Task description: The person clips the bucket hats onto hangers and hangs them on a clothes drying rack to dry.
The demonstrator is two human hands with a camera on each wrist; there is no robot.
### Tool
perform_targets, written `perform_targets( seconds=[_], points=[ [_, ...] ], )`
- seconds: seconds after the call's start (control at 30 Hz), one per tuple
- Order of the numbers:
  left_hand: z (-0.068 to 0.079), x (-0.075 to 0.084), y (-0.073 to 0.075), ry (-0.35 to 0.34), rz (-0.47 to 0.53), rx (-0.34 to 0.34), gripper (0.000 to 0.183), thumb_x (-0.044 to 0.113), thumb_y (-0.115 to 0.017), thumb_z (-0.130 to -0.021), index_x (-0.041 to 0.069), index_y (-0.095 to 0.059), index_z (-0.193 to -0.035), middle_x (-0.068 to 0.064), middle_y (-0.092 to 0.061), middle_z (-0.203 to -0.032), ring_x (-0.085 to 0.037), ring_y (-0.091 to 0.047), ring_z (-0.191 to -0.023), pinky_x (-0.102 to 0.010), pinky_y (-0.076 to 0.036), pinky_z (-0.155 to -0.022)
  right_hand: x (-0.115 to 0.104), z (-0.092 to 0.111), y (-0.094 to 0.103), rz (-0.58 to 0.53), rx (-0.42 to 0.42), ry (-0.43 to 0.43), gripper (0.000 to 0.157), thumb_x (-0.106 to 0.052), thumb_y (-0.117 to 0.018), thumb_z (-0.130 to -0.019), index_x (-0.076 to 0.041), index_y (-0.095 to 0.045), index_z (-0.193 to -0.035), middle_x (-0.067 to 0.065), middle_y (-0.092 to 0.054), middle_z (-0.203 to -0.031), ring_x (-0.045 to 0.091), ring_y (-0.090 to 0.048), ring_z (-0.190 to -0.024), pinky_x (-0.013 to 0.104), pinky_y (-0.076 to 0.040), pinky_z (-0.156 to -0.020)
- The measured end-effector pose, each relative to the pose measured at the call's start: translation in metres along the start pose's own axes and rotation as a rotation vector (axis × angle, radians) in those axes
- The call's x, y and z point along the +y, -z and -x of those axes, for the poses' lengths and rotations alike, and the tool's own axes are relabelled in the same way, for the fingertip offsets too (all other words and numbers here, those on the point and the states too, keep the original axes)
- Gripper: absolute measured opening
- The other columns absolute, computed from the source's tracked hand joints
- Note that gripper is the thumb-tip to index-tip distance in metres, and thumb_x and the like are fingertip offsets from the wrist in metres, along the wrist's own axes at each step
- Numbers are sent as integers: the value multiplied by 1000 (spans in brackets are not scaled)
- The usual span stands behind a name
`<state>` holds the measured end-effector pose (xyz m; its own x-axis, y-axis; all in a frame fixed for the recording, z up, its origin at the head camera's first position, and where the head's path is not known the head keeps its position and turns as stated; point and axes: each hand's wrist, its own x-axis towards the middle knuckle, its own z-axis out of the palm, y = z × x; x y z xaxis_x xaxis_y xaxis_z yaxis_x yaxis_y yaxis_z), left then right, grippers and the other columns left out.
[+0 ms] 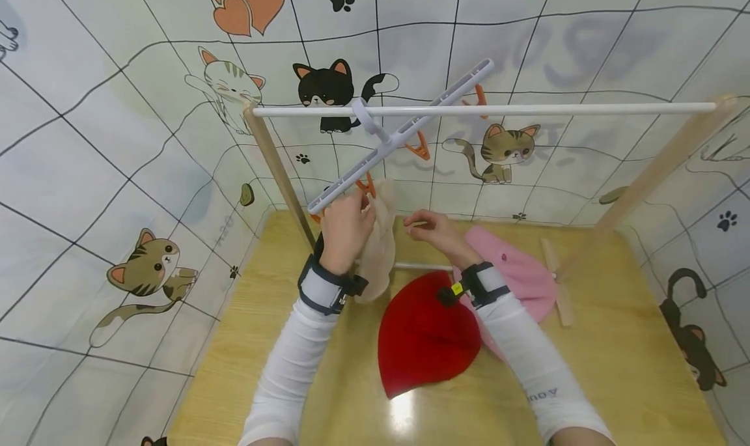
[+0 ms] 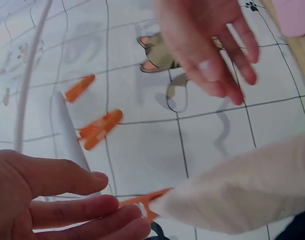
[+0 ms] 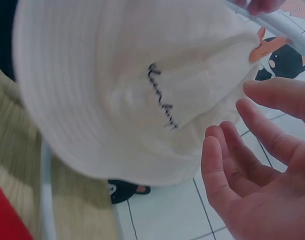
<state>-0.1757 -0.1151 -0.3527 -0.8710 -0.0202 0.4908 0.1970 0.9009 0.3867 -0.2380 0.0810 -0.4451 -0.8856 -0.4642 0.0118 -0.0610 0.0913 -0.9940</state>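
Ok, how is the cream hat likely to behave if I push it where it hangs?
The cream hat will probably swing easily, since an orange clip holds it at the crown. That crown looks floppy, judging by its soft creases towards the clip. The brim, ringed with close stitching, may keep its curve better.

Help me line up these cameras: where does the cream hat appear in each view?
Head: the cream hat hangs near the centre.
Left wrist: the cream hat is at lower right.
Right wrist: the cream hat spreads large from upper left past centre.
Shared landmark: the orange clip at its crown.
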Motion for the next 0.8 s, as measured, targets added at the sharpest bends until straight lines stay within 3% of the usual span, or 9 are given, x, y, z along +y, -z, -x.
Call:
perform_targets(
  seconds=[0.1,0.27,0.4,0.6,0.8],
  points=[
    [2,6,3,-20,4,-2,6,9,-66,-86,4,-64,-86,-8,-62,-71,-25,-54,-53,-35,-40,-42,5,5,5,30,0,-5,31,-6,-62,-91,10,-57,-118,22,-58,-121,28,-57,-104,38,-42,-92],
    [10,18,3,-20,27,-61,8,12,-67,-88,6,-63,-86,-7,-62,-74,-26,-54,-54,-37,-42,-44,15,16,11,52,15,-13,30,-3,-60,-91,12,-57,-117,22,-59,-116,23,-58,-98,32,-45,-87],
    [18,26,-1,-35,53,-92,9,13,-68,-88,6,-63,-85,-6,-61,-71,-24,-52,-52,-35,-42,-45,21,23,12,26,8,-8,27,0,-59,-91,12,-57,-115,25,-59,-114,21,-60,-94,30,-48,-83],
    [31,34,-9,-129,89,-94,9,12,-69,-86,5,-64,-87,-5,-60,-67,-19,-49,-50,-32,-43,-45,23,29,13,44,3,-15,30,-4,-59,-92,11,-58,-118,20,-60,-115,28,-58,-100,32,-46,-86],
    [42,39,-19,-163,98,-137,9,11,-71,-85,4,-67,-87,-7,-65,-74,-19,-57,-59,-32,-49,-54,20,35,18,48,32,-28,29,-7,-61,-93,6,-60,-119,20,-60,-118,34,-55,-107,37,-44,-91]
  ],
)
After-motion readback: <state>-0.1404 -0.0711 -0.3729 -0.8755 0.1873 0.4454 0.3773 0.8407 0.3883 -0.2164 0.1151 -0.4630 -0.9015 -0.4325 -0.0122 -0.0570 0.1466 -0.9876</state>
